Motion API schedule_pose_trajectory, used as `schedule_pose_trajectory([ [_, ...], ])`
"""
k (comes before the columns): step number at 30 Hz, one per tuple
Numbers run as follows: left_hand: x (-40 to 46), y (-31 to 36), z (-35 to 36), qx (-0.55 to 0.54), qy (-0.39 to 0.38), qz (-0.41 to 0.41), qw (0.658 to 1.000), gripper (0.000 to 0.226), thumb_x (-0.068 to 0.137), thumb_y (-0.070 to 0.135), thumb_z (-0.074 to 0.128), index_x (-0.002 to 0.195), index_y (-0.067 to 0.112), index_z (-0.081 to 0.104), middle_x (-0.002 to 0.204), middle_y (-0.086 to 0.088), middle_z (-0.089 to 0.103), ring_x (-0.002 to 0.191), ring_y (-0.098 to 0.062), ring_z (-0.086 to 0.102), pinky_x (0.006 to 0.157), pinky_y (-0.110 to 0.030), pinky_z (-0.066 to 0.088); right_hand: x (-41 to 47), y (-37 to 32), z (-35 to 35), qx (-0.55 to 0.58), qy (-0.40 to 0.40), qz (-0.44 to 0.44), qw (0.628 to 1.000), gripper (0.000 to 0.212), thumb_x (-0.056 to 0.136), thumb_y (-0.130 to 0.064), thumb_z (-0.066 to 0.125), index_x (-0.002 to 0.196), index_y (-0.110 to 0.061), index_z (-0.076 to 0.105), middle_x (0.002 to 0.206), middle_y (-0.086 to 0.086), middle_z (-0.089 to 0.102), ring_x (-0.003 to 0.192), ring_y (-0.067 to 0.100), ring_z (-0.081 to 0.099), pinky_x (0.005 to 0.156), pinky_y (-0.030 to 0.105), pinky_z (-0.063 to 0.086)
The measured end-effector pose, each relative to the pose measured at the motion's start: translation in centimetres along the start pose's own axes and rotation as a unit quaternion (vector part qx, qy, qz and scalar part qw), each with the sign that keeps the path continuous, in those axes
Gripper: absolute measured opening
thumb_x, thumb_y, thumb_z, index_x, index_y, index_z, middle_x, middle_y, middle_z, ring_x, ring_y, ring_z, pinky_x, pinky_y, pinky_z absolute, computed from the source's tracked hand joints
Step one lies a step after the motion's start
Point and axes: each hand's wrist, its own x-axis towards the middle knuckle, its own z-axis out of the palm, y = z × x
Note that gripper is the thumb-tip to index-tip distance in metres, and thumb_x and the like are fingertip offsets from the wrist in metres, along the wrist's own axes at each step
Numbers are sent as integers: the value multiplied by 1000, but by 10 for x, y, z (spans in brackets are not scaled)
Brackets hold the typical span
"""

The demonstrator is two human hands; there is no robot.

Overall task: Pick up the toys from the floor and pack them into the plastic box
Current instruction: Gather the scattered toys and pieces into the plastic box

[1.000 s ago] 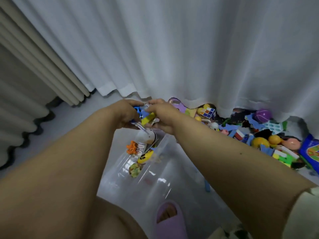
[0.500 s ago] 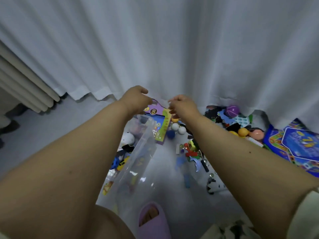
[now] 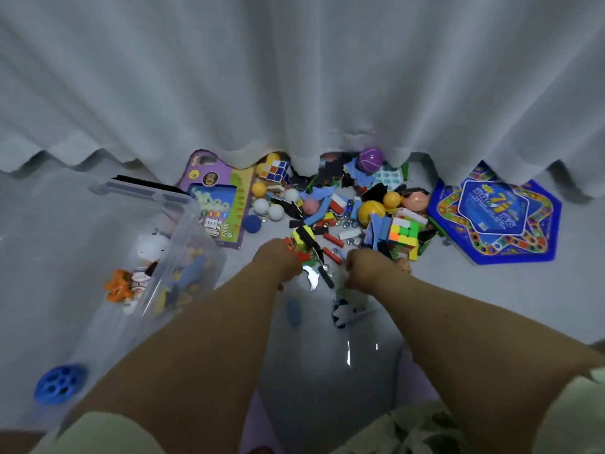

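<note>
Two puzzle cubes (image 3: 276,170) (image 3: 403,236), three white balls (image 3: 261,205) (clustered), one plastic box (image 3: 183,257), two hands (image 3: 278,260) (image 3: 366,268).

White curtain (image 3: 294,77) in soft folds; hem touching pale grey floor (image 3: 491,306) — glossy, dimly lit

Both hands have left the plastic box (image 3: 157,257), where a second ago they met over its opening holding a small blue and yellow toy. The left hand (image 3: 278,260) and right hand (image 3: 368,268) are now lowered onto the toy pile (image 3: 327,224) on the floor, fingers curled down among the small pieces (what each grips is hidden). The view has swung rightward, bringing a blue game board (image 3: 494,214) fully into sight.
</note>
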Motion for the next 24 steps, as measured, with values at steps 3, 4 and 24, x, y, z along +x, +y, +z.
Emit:
schedule_pose_trajectory([
  [3,6,-20,35,129,7,14,991,43,85,21,61,124,7,53,121,-14,59,110,-29,59,91,-32,48,7,-15,39,-12,-20,-4,1000,48,85,-15,59,131,-9,46,130,16,51,117,31,53,92,38,47],
  [4,6,-25,40,144,-4,16,990,50,82,20,66,127,8,49,124,-13,57,112,-28,57,94,-33,46,9,-18,47,-26,-12,-24,999,51,85,-15,60,133,-10,44,131,15,48,120,32,50,95,39,45],
  [24,38,-56,73,374,-65,199,904,37,97,14,43,134,12,45,131,-14,47,116,-30,52,92,-36,42,26,25,62,-166,35,-205,964,44,87,-12,56,130,-20,47,122,8,55,112,30,53,84,37,46],
])
